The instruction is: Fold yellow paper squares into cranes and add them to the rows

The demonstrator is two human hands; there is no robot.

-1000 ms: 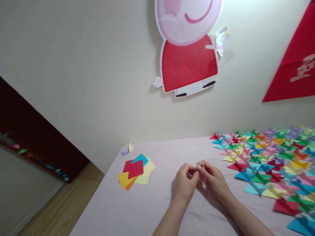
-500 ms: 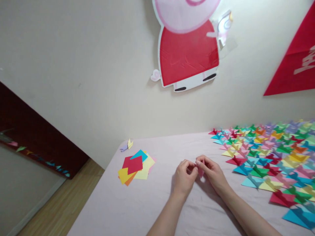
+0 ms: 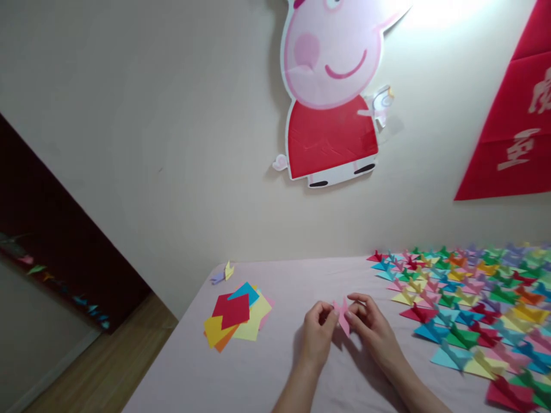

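Both the left hand (image 3: 317,331) and the right hand (image 3: 373,326) grip one pink folded paper (image 3: 343,322) in the head view, low on the frame near five o'clock. The left pinches it from its nine o'clock side between thumb and finger; the right has its thumb against the three o'clock side, forefinger arched above. Holding it from two sides probably keeps so light a thing steady, and it seems raised off the cloth (image 3: 193,373), since shadows lie beneath. Toward nine o'clock from the paper, flat sheets (image 3: 231,311) overlap in a loose fan, perhaps so corners are easy to lift. Toward three o'clock, paper birds (image 3: 462,338) sit in close rows, likely to save room and keep clear of the hands. The pink folded paper looks slim and pale, with thin points rising toward twelve o'clock and a pointed tip toward five; its finer creases are too small to make out.
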